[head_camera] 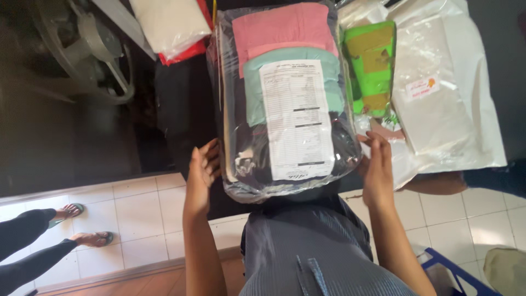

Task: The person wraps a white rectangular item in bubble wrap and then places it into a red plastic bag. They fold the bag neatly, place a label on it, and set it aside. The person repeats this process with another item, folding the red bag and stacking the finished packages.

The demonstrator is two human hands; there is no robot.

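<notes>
A clear plastic bag [235,109] lies in front of me, packed with folded clothes in pink, teal and dark colours. A white printed sheet [296,118] shows inside it on top. My left hand [203,167] rests against the bag's near left corner, fingers spread. My right hand [377,164] presses on the bag's near right edge, fingers partly curled on the plastic. Both forearms reach up from the bottom of the view over my grey striped garment [312,246].
A green packet [372,60] and white plastic mailers [449,98] lie to the right. A white and red bundle [172,27] lies at the top left. Another person's legs and sandalled feet [82,225] stand on the white tiled floor at left. A blue object [455,271] sits bottom right.
</notes>
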